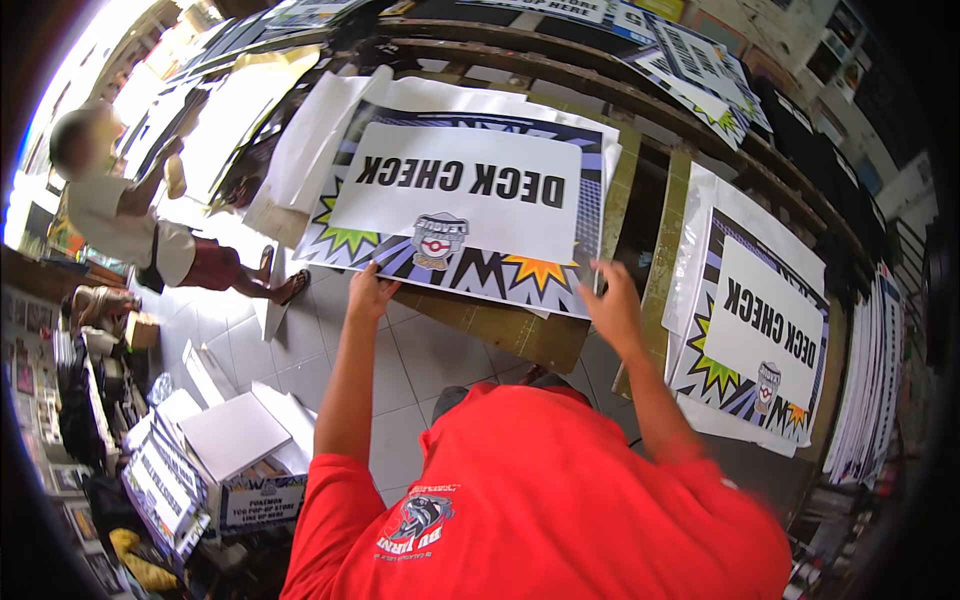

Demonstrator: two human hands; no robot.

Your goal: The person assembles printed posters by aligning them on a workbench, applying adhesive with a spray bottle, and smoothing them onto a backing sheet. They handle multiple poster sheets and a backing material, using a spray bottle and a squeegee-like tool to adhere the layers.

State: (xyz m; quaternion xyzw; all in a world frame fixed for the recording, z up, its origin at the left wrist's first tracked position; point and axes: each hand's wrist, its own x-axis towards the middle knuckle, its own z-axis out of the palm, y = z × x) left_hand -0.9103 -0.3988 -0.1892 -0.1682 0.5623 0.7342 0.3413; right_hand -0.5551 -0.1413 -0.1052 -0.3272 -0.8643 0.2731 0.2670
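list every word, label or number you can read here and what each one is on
I can't copy wording, only place it:
Large sign at centre: bold black lettering, upside down, readable; its emblem: small lettering.
Right-hand sign: bold black lettering, upside down, readable.
Red shirt: pale lettering, partly too small to read.
Lower-left sign: small dark lettering.
Top-right signs: lettering partly too small.

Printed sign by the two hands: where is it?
In the head view, the printed sign lies above centre over an olive-green board, left hand at its near edge, right hand by its near right corner, a similar sign to its right.
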